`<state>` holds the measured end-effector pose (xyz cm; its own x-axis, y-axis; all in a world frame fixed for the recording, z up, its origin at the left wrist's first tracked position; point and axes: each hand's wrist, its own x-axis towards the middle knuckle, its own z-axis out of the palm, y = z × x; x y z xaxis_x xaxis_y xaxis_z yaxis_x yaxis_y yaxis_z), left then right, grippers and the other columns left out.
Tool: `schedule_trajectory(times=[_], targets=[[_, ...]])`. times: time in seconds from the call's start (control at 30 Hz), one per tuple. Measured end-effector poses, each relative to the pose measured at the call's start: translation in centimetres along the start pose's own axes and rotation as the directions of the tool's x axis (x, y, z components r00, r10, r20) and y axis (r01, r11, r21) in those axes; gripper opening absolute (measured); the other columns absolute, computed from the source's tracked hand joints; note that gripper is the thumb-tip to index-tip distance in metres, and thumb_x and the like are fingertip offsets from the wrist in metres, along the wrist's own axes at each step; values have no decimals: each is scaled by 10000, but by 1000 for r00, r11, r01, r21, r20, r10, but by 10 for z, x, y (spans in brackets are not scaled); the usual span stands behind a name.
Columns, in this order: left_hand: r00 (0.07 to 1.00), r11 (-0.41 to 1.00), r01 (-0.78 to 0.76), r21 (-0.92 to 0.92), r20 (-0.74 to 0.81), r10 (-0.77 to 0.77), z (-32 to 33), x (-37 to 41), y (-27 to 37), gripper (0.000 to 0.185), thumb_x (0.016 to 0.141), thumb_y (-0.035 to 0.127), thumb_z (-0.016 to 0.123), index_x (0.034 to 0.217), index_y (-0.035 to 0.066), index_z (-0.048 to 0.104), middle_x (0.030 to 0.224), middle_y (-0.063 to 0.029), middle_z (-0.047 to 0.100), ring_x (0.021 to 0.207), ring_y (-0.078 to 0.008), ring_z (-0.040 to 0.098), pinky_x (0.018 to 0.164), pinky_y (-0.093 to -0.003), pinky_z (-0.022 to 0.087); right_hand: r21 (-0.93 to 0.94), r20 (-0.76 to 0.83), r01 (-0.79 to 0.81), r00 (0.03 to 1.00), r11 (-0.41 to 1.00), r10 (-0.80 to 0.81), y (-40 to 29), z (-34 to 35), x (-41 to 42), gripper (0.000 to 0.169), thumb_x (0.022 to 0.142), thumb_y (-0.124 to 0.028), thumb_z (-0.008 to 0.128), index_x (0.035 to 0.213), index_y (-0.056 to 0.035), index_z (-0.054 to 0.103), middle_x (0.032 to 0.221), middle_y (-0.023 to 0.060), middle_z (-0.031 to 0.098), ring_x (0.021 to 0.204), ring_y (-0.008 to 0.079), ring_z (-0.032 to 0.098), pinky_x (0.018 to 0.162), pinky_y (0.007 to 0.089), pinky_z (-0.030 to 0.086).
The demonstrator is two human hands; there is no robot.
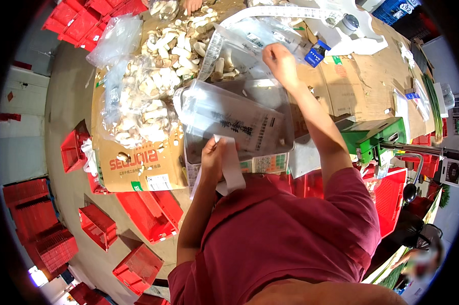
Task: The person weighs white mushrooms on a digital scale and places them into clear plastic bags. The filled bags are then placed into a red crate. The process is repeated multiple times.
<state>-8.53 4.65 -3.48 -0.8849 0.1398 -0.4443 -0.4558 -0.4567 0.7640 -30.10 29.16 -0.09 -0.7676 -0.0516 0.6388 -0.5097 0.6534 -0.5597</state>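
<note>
My left hand (213, 151) pinches the end of a white paper strip (232, 164) that hangs down toward my lap. Right beside it, a flat clear plastic bag with dark print (237, 122) lies across the metal tray of a scale (199, 152). My right hand (279, 61) is raised above the far side of the tray, fingers curled, near more plastic bags (265, 36); whether it holds anything cannot be told. A strip of printed labels (210, 57) curves around a bag with mushrooms (223, 66) behind the tray.
Loose mushrooms (176, 49) and bagged mushrooms (149, 80) cover the cardboard at the left. A small blue box (316, 54) lies beyond my right hand. A green machine (378, 137) stands at the right. Red crates (153, 215) sit on the floor. Another person's hand (192, 5) shows at the top.
</note>
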Motion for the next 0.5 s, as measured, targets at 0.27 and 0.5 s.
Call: schedule_trajectory(times=[0.27,0.5], targets=[[980,965,-167,203,-68,184,6,-27,19,140,911,48,549,1008,-8,633,867,-4,644,779,-44,558,683,-193,453,364,533,-134,841,921,-88,-68,9,-30,164,777,-186,709,892,-72,684,892,97,644,814,214,615,722,332,492],[999,951,-31,309,33,22,-6,-50,18,242,927,43,497,1143,1,599,850,-39,661,723,-91,608,649,-234,498,351,665,-200,741,915,-94,-120,-15,-95,210,751,-256,715,896,-107,682,886,40,626,846,246,590,790,408,443]])
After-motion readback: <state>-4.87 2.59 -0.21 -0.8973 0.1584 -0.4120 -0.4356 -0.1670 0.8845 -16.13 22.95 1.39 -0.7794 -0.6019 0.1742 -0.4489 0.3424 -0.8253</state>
